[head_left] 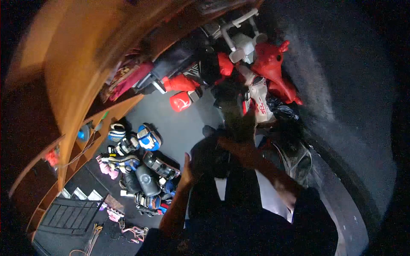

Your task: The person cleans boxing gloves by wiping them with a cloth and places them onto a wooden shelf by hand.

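Note:
A dark, bulky object [209, 155], too dim to make out, is between my two hands in front of my body. My left hand [186, 170] is upright against its left side, with the thumb or a finger pointing up. On its right side, my right hand [239, 149] lies with fingers stretched over it. A red boxing glove [180, 101] rests on the grey floor [164, 121] beyond the hands. Left of my left hand is a pile of pads and gloves, including a black rounded pad [148, 181] and a blue and white one [149, 137].
Wooden shelving [70, 145] curves along the left. A red inflated-looking figure [269, 64], a white printed item [259, 100] and a black plastic bag [282, 109] lie at the upper right by the dark wall [354, 106]. A black rack [68, 215] is at lower left.

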Demonstrator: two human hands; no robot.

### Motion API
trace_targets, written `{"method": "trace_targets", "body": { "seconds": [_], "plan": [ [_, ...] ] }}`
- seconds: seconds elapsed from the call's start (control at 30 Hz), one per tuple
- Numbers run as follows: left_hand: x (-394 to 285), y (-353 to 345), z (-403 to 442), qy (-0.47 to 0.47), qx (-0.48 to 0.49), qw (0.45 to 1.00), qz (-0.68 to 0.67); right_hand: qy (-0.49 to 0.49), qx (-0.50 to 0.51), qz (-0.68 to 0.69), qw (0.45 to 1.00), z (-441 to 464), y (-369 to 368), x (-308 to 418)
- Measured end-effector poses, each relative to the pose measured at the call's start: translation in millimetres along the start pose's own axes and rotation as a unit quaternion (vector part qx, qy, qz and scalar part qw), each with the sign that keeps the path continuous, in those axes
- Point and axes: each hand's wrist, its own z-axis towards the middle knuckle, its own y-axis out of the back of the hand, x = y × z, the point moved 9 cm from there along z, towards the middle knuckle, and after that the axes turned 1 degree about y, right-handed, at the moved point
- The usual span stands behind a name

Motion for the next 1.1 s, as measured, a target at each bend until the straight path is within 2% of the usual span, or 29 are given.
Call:
{"method": "trace_targets", "body": {
  "seconds": [0.03, 0.07, 0.13, 0.17, 0.23, 0.27, 0.3, 0.37, 0.4, 0.43, 0.5, 0.57, 0.63, 0.67, 0.73, 0.77, 0.8, 0.83, 0.87, 0.9, 0.93, 0.97, 1.0, 1.03, 1.07, 1.1],
  "plan": [
    [-5, -15, -3, 0.018, 0.124, 0.991, -0.038, 0.02, 0.001, -0.014, 1.0, -1, 7, 43],
    [-14, -17, -23, 0.01, 0.131, 0.991, -0.038, 0.02, 0.023, -0.091, 0.995, -6, 6, 79],
    [-27, -12, -68, -0.026, 0.114, 0.992, 0.051, 0.022, 0.046, -0.176, 0.983, -14, 10, 129],
    [-15, 31, -62, -0.006, 0.064, 0.998, -0.027, 0.05, 0.042, -0.169, 0.984, -16, 13, 149],
    [-16, 50, -98, -0.019, 0.064, 0.997, -0.028, 0.077, 0.037, -0.165, 0.983, -25, 22, 189],
    [-18, 55, -112, -0.028, 0.064, 0.997, -0.027, 0.092, 0.071, -0.013, 0.993, -30, 24, 210],
    [-20, 56, -127, -0.036, 0.064, 0.997, -0.025, 0.108, 0.103, 0.137, 0.979, -31, 29, 232],
    [-44, 43, -164, -0.174, 0.112, 0.977, 0.047, 0.143, 0.092, 0.174, 0.97, -23, 70, 299],
    [-48, 52, -170, -0.178, 0.119, 0.976, 0.051, 0.175, 0.084, 0.218, 0.957, -17, 84, 328],
    [-56, 65, -172, -0.208, 0.1, 0.969, 0.087, 0.176, 0.08, 0.212, 0.958, -11, 80, 337],
    [-68, 78, -182, -0.267, 0.057, 0.951, 0.147, 0.245, 0.065, 0.104, 0.962, 2, 63, 351],
    [-74, 53, -213, -0.323, 0.034, 0.928, 0.182, 0.304, -0.074, 0.064, 0.948, 25, 60, 325],
    [-77, 15, -256, -0.396, 0.028, 0.894, 0.206, 0.203, -0.191, 0.056, 0.959, 70, 87, 275],
    [-79, -4, -279, -0.433, 0.03, 0.874, 0.219, 0.078, -0.173, 0.13, 0.973, 95, 90, 247],
    [-82, -40, -319, -0.494, 0.042, 0.833, 0.247, 0.069, -0.174, 0.267, 0.945, 104, 78, 255],
    [-90, -61, -336, -0.515, 0.054, 0.809, 0.279, 0.089, -0.161, 0.271, 0.945, 105, 74, 269],
    [-96, -81, -354, -0.537, 0.066, 0.783, 0.308, 0.153, -0.202, 0.165, 0.953, 89, 86, 299],
    [-98, -77, -355, -0.52, 0.018, 0.809, 0.273, 0.215, -0.242, 0.059, 0.944, 67, 98, 330],
    [-95, -70, -355, -0.499, -0.029, 0.835, 0.231, 0.283, -0.113, 0.079, 0.949, 52, 93, 362],
    [-91, -52, -342, -0.476, -0.1, 0.847, 0.216, 0.329, -0.06, 0.047, 0.941, 38, 94, 386],
    [-89, -39, -333, -0.495, -0.128, 0.84, 0.183, 0.375, -0.016, 0.012, 0.927, 32, 96, 404],
    [-90, -31, -313, -0.515, -0.085, 0.836, 0.169, 0.392, -0.015, 0.008, 0.92, 45, 110, 409],
    [-92, -32, -301, -0.529, -0.042, 0.833, 0.157, 0.416, 0.028, 0.001, 0.909, 60, 118, 412],
    [-92, -86, -349, -0.468, -0.107, 0.87, 0.116, 0.435, 0.076, -0.006, 0.897, 72, 123, 413],
    [-102, -101, -352, -0.469, -0.087, 0.859, 0.188, 0.425, 0.049, 0.066, 0.901, 96, 140, 410],
    [-111, -126, -365, -0.513, -0.062, 0.835, 0.191, 0.412, 0.02, 0.138, 0.9, 124, 156, 403]
  ]
}}
